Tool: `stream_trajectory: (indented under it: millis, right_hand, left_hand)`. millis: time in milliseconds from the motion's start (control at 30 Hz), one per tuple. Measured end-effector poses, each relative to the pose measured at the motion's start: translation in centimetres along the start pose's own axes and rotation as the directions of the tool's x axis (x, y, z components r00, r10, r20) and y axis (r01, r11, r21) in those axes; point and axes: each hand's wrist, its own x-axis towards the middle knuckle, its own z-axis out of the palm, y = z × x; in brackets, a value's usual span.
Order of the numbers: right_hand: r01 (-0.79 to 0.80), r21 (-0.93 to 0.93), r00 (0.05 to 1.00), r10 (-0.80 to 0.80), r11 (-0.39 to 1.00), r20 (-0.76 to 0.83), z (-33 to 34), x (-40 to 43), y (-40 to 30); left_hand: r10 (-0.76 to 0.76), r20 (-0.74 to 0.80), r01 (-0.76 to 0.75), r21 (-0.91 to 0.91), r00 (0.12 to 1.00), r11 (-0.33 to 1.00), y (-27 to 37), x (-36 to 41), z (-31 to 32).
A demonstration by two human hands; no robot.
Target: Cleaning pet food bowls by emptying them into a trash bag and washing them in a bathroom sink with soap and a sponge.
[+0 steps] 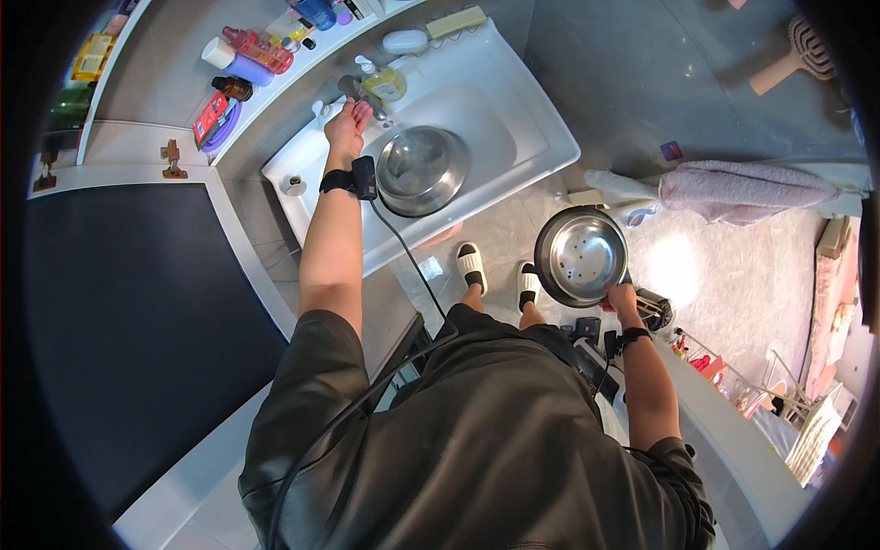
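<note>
A steel bowl (421, 170) stands in the white sink (543, 127), below the faucet (371, 103); liquid seems to lie in it. My left hand (349, 129) is at the faucet, palm partly turned up, fingers slightly bent; whether it touches the faucet is hard to tell. Off to the right, over the floor, my right hand (621, 299) grips the rim of a round steel pan or basin (584, 258) with several small dark spots inside. A pump bottle of yellowish soap (385, 84) stands behind the faucet.
A shelf with bottles (258, 51) runs above the sink. At the left is an open cabinet door (151, 330) with a dark panel. Towels (742, 191) hang on the right. A small bin (653, 311) stands near my right hand. A cable (412, 258) runs from my left wrist.
</note>
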Motion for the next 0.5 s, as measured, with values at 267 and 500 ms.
stream_trajectory:
  millis: [267, 500]
  right_hand:
    - [-0.016, 0.022, 1.000, 0.016, 1.000, -0.017, 0.8, -0.6, 0.6]
    - [-0.006, 0.065, 0.999, 0.009, 0.998, -0.052, 2.7, -0.5, 2.5]
  left_hand:
    - [-0.021, 0.005, 0.021, 0.022, 1.000, 1.000, -0.2, -0.8, 0.3]
    - [0.108, -0.180, -0.083, 0.144, 0.978, 0.986, -4.1, -3.2, -1.5]
